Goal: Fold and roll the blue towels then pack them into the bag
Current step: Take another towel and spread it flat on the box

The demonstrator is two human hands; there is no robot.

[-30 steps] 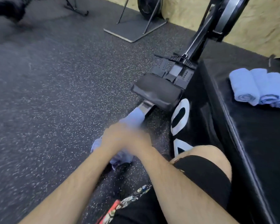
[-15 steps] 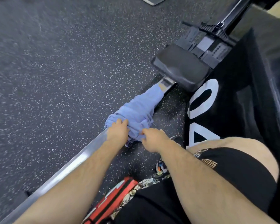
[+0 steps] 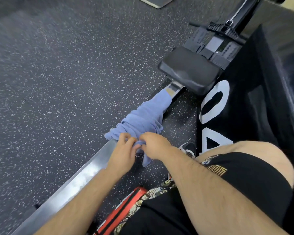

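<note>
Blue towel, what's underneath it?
The towel drapes over a metal rail, which shows bare at the near end and again just before the black seat. The rail's stretch beneath the cloth is hidden.

The blue towel (image 3: 146, 116) is light blue, not folded, and bunched into a long crumpled strip. It lies along the metal rail (image 3: 81, 177), and its far end is near the black seat (image 3: 188, 70). The left hand (image 3: 124, 150) and the right hand (image 3: 155, 146) pinch its wrinkled near end, and one corner hangs down beside the rail.
</note>
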